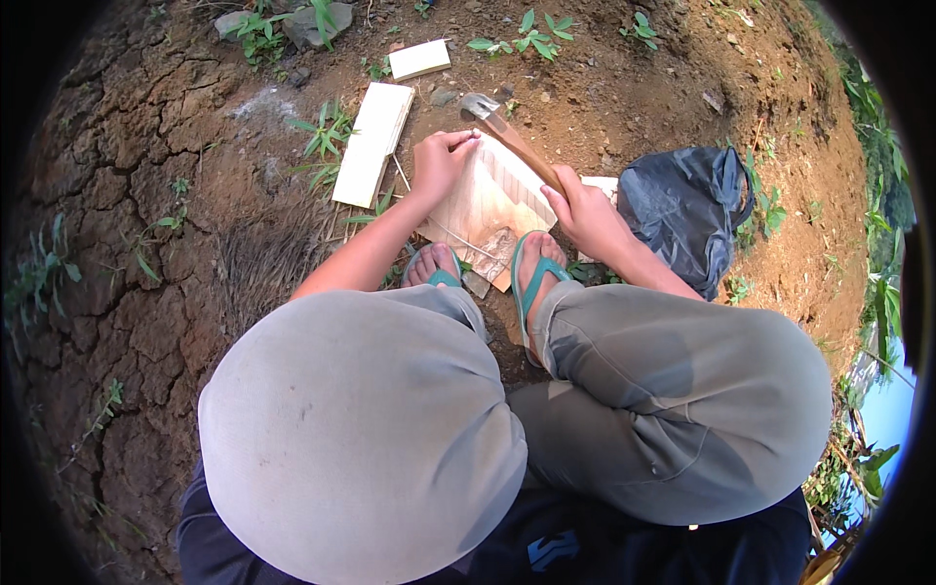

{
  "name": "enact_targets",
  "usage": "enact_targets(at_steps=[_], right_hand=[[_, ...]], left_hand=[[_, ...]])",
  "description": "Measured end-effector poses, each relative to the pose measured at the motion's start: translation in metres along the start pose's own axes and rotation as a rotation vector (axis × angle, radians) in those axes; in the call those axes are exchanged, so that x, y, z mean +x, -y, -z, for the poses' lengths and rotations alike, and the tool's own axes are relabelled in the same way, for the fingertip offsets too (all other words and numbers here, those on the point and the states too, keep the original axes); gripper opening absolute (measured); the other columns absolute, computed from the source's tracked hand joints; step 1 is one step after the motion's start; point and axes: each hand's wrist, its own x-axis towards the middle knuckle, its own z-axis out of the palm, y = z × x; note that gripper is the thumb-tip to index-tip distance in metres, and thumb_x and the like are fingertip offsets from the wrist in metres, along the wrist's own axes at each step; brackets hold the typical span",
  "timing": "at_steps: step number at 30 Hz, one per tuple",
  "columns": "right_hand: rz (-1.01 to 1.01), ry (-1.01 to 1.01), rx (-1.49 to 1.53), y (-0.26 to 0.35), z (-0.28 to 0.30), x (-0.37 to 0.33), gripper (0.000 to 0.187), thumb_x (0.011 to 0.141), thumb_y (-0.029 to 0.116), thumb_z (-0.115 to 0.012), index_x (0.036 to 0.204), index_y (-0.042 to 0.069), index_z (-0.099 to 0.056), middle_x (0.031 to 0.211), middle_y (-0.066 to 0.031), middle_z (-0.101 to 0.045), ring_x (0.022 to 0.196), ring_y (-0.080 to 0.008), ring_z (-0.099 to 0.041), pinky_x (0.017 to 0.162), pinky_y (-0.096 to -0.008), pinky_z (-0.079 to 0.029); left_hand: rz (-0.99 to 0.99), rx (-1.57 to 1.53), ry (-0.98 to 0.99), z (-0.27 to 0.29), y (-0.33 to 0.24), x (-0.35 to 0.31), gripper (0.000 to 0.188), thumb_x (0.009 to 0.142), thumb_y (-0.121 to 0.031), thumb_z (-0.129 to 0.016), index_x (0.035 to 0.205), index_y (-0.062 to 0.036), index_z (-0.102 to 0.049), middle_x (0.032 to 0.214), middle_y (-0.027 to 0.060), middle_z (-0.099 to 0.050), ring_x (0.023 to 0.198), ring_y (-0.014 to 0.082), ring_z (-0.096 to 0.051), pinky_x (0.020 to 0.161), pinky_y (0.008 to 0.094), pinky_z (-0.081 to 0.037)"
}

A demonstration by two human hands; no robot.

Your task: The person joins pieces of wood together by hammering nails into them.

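Observation:
A pale wooden board [480, 200] lies on the ground just in front of my feet, its lower end rough and splintered. My left hand [441, 168] is closed in a pinch at the board's far corner. Whatever sits between the fingertips is too small to make out. My right hand [588, 214] wraps round the wooden handle of a hammer [525, 151]. The metal hammer head is raised beside that same corner, close to my left fingertips and seemingly apart from them.
Left of the board lies a pale plank [373, 146], with a small wooden block [419, 59] beyond it. A black plastic bag [681, 210] rests at right. My feet, in green flip-flops [532, 283], flank the board's near end. Cracked soil, small plants and stones [317, 24] surround everything.

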Motion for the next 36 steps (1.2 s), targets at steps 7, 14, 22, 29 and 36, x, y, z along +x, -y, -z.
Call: enact_targets(at_steps=[7,14,22,29,36], right_hand=[[0.019,-0.103,0.124,0.014,0.005,-0.003,0.029,0.105,0.028,-0.055,0.122,0.005,-0.047,0.077,-0.0294,-0.066,0.075,-0.0523,-0.066,0.063,-0.0577,-0.050],[-0.036,-0.056,0.028,-0.003,-0.004,-0.005,0.028,0.104,0.026,-0.057,0.121,0.006,-0.048,0.079,-0.0297,-0.067,0.076,-0.0516,-0.067,0.063,-0.0579,-0.050],[-0.001,-0.047,-0.059,-0.007,-0.009,-0.009,0.027,0.103,0.026,-0.058,0.118,0.006,-0.049,0.077,-0.0287,-0.067,0.075,-0.0506,-0.068,0.061,-0.0571,-0.052],[0.013,-0.079,0.024,-0.004,-0.013,-0.014,0.027,0.103,0.024,-0.059,0.120,0.006,-0.049,0.081,-0.0298,-0.068,0.077,-0.0513,-0.068,0.062,-0.0577,-0.053],[0.050,-0.163,0.159,0.008,-0.008,-0.014,0.029,0.102,0.024,-0.059,0.121,0.006,-0.047,0.078,-0.0291,-0.067,0.074,-0.0504,-0.068,0.061,-0.0561,-0.053]], left_hand=[[0.016,-0.046,-0.055,-0.001,0.008,-0.002,0.024,0.086,-0.025,-0.081,0.106,-0.0114,-0.081,0.092,0.0146,-0.074,0.081,0.0264,-0.073,0.075,0.0355,-0.055],[0.038,-0.037,-0.035,-0.003,0.008,-0.002,0.023,0.087,-0.025,-0.081,0.105,-0.0107,-0.082,0.094,0.0145,-0.075,0.084,0.0276,-0.073,0.077,0.0353,-0.055],[0.072,-0.003,-0.012,0.000,0.004,-0.003,0.024,0.088,-0.027,-0.079,0.106,-0.0103,-0.081,0.095,0.0151,-0.075,0.084,0.0279,-0.073,0.079,0.0361,-0.055],[0.069,-0.048,-0.007,-0.001,0.006,0.000,0.026,0.087,-0.028,-0.080,0.107,-0.0103,-0.081,0.097,0.0151,-0.075,0.086,0.0282,-0.074,0.080,0.0361,-0.056],[0.072,-0.042,-0.003,0.002,0.004,0.000,0.026,0.087,-0.028,-0.080,0.106,-0.0105,-0.081,0.098,0.0147,-0.076,0.087,0.0282,-0.074,0.080,0.0365,-0.056]])
